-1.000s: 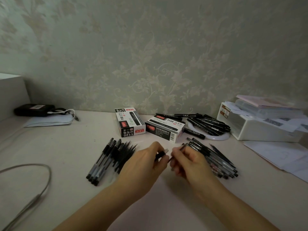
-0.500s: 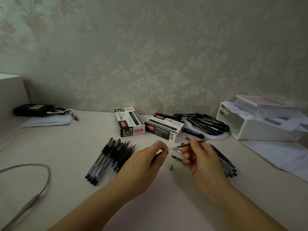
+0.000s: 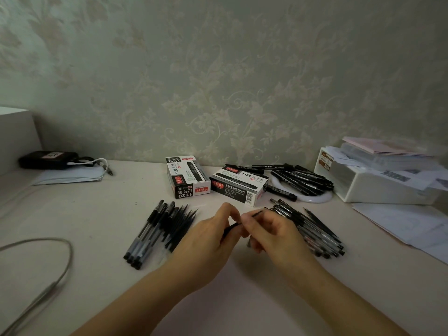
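I see two parts, both held off the pale tabletop (image 3: 242, 292), centre of view.

Part 1: short black plastic pen barrel (image 3: 229, 228). It's pinched in the fingertips of the left hand (image 3: 208, 238) and tilted, near end low and left, far end up and right. Only a short dark stretch shows between the fingers.

Part 2: thin dark pen refill rod (image 3: 257, 213). It's pinched by the right hand (image 3: 274, 235) at the same tilt, roughly in line with the barrel. Its far tip pokes out past the right fingers.

The junction is hidden behind the fingertips, so I can't tell if the rod sits inside the barrel or just meets it.
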`<state>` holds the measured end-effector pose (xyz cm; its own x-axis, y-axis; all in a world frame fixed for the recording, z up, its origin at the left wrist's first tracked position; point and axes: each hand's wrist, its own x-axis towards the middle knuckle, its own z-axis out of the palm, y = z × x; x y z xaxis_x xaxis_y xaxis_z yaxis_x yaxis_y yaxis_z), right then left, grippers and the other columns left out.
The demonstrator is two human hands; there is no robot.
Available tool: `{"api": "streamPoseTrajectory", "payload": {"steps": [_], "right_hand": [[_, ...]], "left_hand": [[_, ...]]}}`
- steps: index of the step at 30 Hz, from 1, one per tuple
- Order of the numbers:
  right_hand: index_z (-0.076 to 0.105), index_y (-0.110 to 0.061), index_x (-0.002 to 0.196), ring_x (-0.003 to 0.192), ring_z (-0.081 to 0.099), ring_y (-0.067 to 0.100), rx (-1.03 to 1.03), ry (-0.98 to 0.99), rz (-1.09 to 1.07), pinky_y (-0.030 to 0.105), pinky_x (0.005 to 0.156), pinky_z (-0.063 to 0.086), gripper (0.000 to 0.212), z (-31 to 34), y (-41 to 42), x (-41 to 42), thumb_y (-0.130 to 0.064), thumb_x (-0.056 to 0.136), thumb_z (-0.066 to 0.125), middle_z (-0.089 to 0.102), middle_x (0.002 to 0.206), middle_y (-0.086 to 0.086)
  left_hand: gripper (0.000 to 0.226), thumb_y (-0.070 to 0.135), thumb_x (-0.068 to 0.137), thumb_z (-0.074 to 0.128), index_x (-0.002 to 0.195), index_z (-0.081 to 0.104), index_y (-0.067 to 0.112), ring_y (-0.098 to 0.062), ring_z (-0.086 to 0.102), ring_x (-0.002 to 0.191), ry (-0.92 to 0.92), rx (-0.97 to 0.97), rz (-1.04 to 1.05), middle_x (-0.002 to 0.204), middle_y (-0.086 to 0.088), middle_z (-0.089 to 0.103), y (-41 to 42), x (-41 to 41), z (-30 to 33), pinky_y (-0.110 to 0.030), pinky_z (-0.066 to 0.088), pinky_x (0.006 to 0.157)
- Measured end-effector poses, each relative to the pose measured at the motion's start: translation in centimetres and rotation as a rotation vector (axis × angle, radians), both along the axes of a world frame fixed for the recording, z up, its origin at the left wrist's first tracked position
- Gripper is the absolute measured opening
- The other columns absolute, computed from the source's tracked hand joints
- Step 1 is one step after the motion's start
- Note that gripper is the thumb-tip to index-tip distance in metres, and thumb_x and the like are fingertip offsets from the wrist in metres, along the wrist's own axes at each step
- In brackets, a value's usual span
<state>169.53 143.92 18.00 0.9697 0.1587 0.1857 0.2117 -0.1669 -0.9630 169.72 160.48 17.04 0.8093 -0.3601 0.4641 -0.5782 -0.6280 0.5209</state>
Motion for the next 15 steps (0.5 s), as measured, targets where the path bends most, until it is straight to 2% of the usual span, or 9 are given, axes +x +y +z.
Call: {"api": "streamPoseTrajectory", "payload": {"steps": [4,7,10,13,15], "right_hand": [[0.067,-0.036,0.097,0.073,0.065,0.013,-0.238,-0.052,-0.036,0.021,0.065,0.054,0.043,-0.4,-0.6,0.2,-0.066,0.066,0.07,0.068,0.087,-0.008],[0.067,-0.035,0.098,0.071,0.06,0.005,-0.446,-0.141,-0.104,0.014,0.063,0.049,0.034,-0.8,-1.6,0.6,-0.053,0.072,0.078,0.064,0.084,-0.011],[0.07,-0.031,0.093,0.073,0.058,0.002,-0.639,-0.239,-0.11,0.014,0.064,0.047,0.02,-1.3,-1.9,0.9,-0.041,0.077,0.079,0.061,0.084,-0.011],[0.073,-0.028,0.083,0.073,0.061,0.0,-0.636,-0.233,-0.078,0.011,0.066,0.046,0.003,-1.7,-1.9,1.1,-0.028,0.083,0.076,0.066,0.079,-0.012],[0.073,-0.025,0.081,0.069,0.063,-0.001,-0.493,-0.184,-0.111,0.01,0.065,0.047,0.005,-1.7,-1.8,1.3,-0.022,0.085,0.074,0.07,0.074,-0.011]], "left_hand": [[0.01,0.045,0.096,0.039,0.104,0.037,0.039,-0.01,0.049,0.058,-0.012,-0.054,0.037,0.06,0.007,0.05,0.6,0.5,-0.1,-0.029,0.037,0.05],[0.011,0.045,0.096,0.037,0.107,0.038,0.04,-0.012,0.048,0.061,-0.022,-0.028,0.053,0.059,0.004,0.047,0.7,0.6,-0.1,-0.035,0.04,0.053],[0.014,0.045,0.096,0.035,0.109,0.04,0.041,-0.013,0.048,0.062,-0.023,-0.003,0.062,0.061,0.003,0.048,0.7,0.6,-0.2,-0.037,0.042,0.057],[0.013,0.042,0.098,0.036,0.109,0.043,0.041,-0.014,0.046,0.061,-0.015,0.011,0.063,0.06,0.002,0.046,0.8,0.6,-0.2,-0.037,0.041,0.057],[0.011,0.04,0.099,0.038,0.108,0.045,0.041,-0.012,0.045,0.06,-0.007,0.029,0.065,0.06,0.005,0.046,1.0,0.6,-0.3,-0.034,0.041,0.057]]}}
